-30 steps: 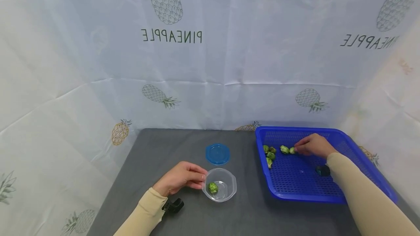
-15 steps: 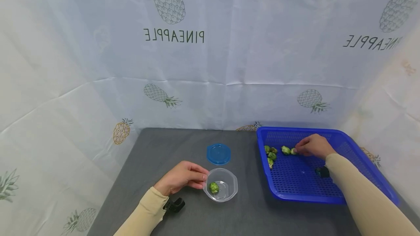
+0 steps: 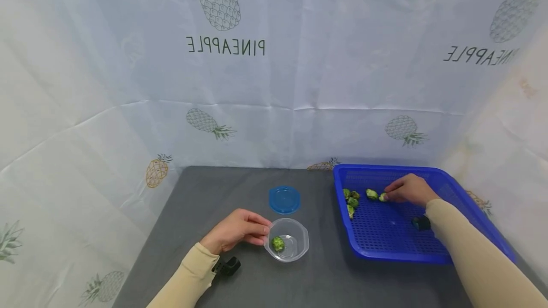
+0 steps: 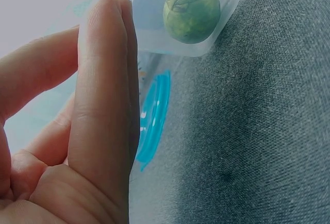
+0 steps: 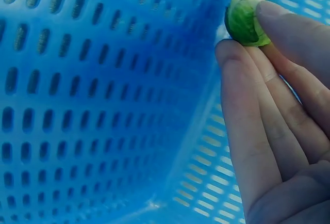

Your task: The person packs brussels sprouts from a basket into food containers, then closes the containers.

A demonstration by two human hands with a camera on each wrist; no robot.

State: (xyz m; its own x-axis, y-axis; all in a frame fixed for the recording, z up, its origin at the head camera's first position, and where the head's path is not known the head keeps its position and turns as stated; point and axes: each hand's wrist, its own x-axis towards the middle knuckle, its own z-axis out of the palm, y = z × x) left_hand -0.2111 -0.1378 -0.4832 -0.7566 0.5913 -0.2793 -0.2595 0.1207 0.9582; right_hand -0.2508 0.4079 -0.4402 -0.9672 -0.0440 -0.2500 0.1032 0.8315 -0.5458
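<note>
My left hand [image 3: 238, 230] pinches the left rim of a clear plastic bowl [image 3: 302, 250] standing on the grey table. Inside that bowl lies one Brussels sprout [image 3: 278, 244], also visible beyond the fingers in the left wrist view. Over to the right, my right hand [image 3: 408, 189] reaches into the blue basket [image 3: 385, 255]. Its thumb and fingertips pinch a small Brussels sprout [image 5: 246, 20] close over the basket's floor. A second sprout [image 3: 371, 194] lies just left of the held one. Several more sprouts [image 3: 353, 201] cluster along the basket's left wall.
A round blue lid [image 3: 284, 199] lies flat on the grey table [image 3: 222, 189] behind the bowl. A white curtain [image 3: 325, 75] with pineapple prints hangs at the back and sides. The basket's raised walls surround the right hand.
Almost nothing differs: both hands keep their places, at the bowl's rim and at the sprout in the basket. The head view shifts only slightly.
</note>
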